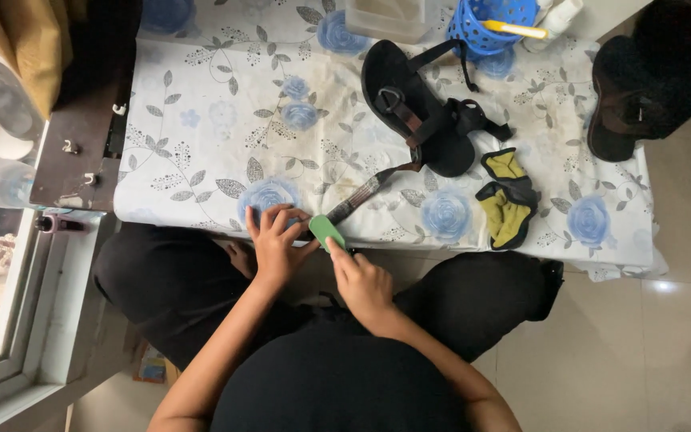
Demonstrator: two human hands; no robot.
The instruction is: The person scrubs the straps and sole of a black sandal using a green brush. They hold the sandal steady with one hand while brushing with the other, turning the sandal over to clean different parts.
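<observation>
Centrally, right hand [364, 282] gripping green brush [327, 231], strap [361, 194], table edge [457, 246]

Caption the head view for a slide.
Two hands, left hand and right hand, hold a green brush against a sandal strap on a floral cloth.

Black top; black trousers; bare forearms
</observation>
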